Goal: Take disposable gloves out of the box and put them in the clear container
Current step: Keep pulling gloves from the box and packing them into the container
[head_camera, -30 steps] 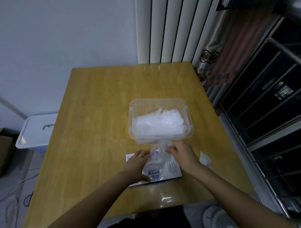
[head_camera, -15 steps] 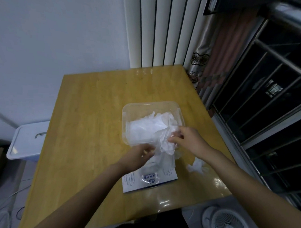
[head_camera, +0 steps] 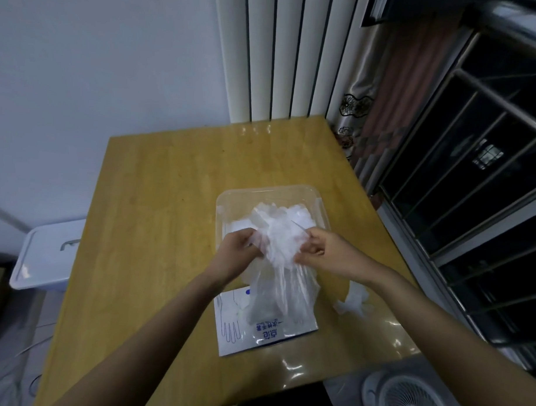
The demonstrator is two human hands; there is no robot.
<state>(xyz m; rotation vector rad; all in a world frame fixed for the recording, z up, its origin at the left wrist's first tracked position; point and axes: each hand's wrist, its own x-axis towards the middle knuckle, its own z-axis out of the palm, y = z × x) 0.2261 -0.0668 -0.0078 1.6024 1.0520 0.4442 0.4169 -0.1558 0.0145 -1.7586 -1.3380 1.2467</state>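
The left grip and right grip pinch a crumpled bunch of gloves from 9 and 3 o'clock, over the clear container's near rim. Its tails hang over the flat box at the container's 6 o'clock. A loose glove lies on the table at the box's 3 o'clock

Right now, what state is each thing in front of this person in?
clear container, lid off, partly filled with gloves.
bunch of gloves, held between both hands over the container's near edge, tail hanging down to the box.
left hand, gripping the bunch.
right hand, pinching the bunch.
box, lying flat on the table.
loose glove, crumpled, right of the box.
white bin, lid on.
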